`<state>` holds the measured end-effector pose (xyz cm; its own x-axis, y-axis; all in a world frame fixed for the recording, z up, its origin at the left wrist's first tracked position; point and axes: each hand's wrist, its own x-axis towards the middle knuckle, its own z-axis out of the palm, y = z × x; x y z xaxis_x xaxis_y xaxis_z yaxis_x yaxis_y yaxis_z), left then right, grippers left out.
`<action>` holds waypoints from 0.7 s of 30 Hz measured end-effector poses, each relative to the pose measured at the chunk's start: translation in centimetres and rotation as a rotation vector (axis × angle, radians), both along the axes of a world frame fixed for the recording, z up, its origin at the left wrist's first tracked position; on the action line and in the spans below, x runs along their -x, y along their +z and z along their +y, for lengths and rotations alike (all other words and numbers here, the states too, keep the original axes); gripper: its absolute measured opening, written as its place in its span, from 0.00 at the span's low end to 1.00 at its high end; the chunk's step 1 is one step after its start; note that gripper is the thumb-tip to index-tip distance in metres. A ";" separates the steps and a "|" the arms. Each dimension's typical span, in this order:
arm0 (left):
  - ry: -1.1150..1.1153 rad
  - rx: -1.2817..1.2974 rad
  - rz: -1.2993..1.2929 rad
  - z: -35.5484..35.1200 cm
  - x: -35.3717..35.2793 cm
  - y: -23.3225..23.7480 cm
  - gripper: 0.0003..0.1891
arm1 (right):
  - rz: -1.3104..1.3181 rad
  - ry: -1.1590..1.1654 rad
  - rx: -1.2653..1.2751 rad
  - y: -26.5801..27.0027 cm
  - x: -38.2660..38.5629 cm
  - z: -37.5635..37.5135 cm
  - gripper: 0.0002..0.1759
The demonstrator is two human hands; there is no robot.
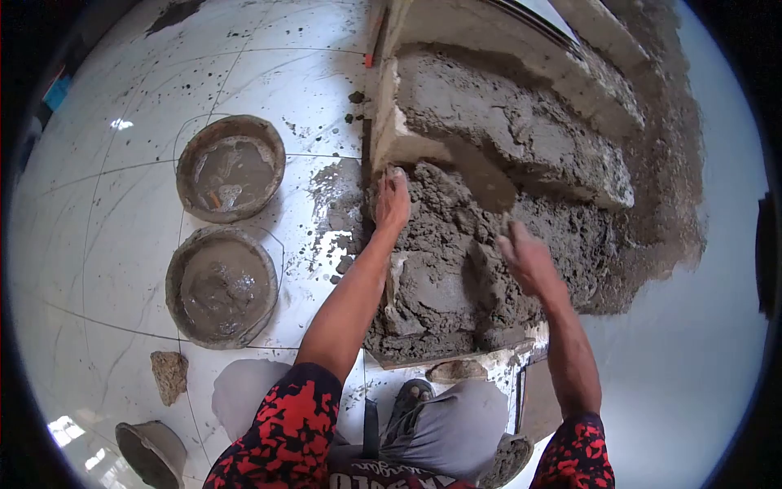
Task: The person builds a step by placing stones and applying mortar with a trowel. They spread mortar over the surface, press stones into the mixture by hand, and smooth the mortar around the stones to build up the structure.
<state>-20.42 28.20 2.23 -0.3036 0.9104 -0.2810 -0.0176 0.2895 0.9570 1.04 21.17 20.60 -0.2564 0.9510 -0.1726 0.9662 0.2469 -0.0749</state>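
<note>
My left hand rests flat on the left edge of a heap of wet grey mortar, fingers closed together against it. My right hand grips the handle of a trowel, whose blade lies on the mortar between the heap and the mortared step above. Both forearms reach out from red and black patterned sleeves.
Two round pans stand on the white tiled floor at the left: one with watery slurry, one with grey mortar. A rough stone and a small bucket lie nearer me. My knees and a sandalled foot are below.
</note>
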 end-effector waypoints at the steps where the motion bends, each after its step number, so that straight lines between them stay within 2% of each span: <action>1: 0.012 0.008 0.000 0.0 0.0 -0.3 0.38 | 0.000 0.012 0.008 0.3 -1.2 0.2 0.17; 3: 0.000 -0.110 0.048 0.3 0.0 -0.9 0.38 | 0.279 0.040 0.053 0.8 -3.1 0.7 0.20; 4: 0.016 -0.133 0.056 0.4 -0.1 -1.2 0.38 | 0.281 0.046 0.057 1.2 -2.9 0.9 0.20; 6: 0.026 -0.133 0.057 0.3 -0.2 -1.3 0.38 | 0.259 -0.177 0.434 2.9 -1.6 1.4 0.22; 9: 0.027 -0.139 0.064 0.4 -0.2 -1.3 0.39 | 0.354 -0.177 0.580 0.2 0.5 3.3 0.22; 11: 0.011 -0.134 0.078 0.5 -0.2 -1.7 0.40 | 0.267 -0.120 0.570 0.2 2.4 5.3 0.22; 13: -0.025 -0.088 0.050 0.9 -0.3 -2.5 0.41 | 0.046 0.023 0.586 0.6 2.9 6.1 0.22; 14: -0.017 -0.067 0.051 0.9 -0.4 -2.5 0.42 | 0.046 0.007 0.578 -0.9 1.6 7.1 0.22; 16: -0.009 -0.101 0.049 0.9 -0.4 -2.4 0.42 | 0.400 0.379 0.500 -6.0 -1.1 9.3 0.21; 17: 0.007 -0.124 0.051 0.7 -0.3 -2.6 0.41 | 0.410 0.368 0.495 -4.1 0.8 9.2 0.21; 19: 0.020 -0.150 0.048 0.7 -0.7 -2.5 0.41 | -0.433 0.357 0.471 2.6 6.9 8.2 0.19; 20: 0.011 -0.108 0.063 0.7 -0.7 -2.6 0.41 | -0.430 0.352 0.474 3.3 6.2 8.1 0.19; 21: 0.015 -0.069 0.075 0.9 -0.5 -2.6 0.41 | -0.426 0.229 0.450 4.2 4.9 8.5 0.18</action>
<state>-19.95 29.05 -0.38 -0.3353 0.9219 -0.1940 0.0513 0.2235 0.9734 -3.90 29.70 24.77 -0.2652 0.6921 -0.6714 0.8609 0.4835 0.1583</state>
